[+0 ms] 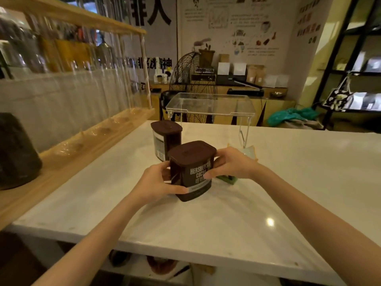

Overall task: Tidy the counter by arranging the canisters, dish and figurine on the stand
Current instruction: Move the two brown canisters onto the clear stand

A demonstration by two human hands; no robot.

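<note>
A brown cocoa canister [191, 159] stands on the white counter [288, 182], gripped from both sides by my left hand [158, 179] and my right hand [233, 164]. Behind it to the left a second brown canister [166, 137] stands upright. A clear acrylic stand [210, 105] on thin legs rises at the counter's far edge with nothing on top. A pale glassy dish [250, 150] peeks out behind my right hand near the stand's right leg. A green object [227, 179], mostly hidden, lies under my right wrist; I cannot tell what it is.
A wooden rack [82, 139] with glass tubes runs along the counter's left side. A dark rounded object [16, 151] sits at far left. Beyond the counter are a wire fan [191, 79], a sideboard and black shelving [350, 69].
</note>
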